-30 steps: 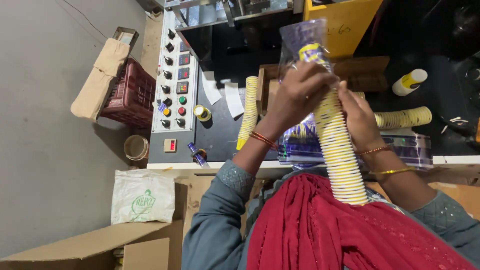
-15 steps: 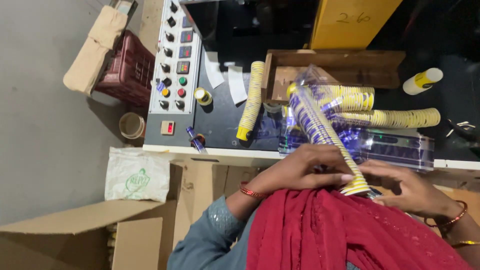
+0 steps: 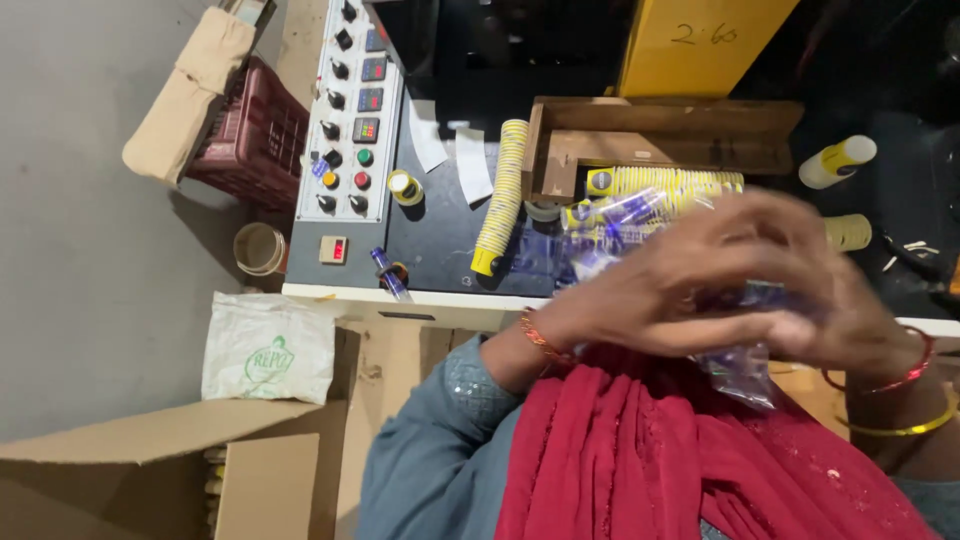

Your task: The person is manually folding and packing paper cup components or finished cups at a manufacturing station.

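Close above the red cloth [image 3: 640,450], the left hand [image 3: 670,290] and right hand [image 3: 830,310] meet, fingers closed on a crinkled clear plastic sleeve with blue print [image 3: 745,365]. Its long axis runs from the lower right, where its end hangs below the hands, up and left toward the tabletop [image 3: 440,240]. Half a second ago the sleeved stack of yellow cups stood out plainly above the hands; now both hands cover most of it. Beyond, a loose stack of yellow paper cups [image 3: 500,195] lies lengthwise.
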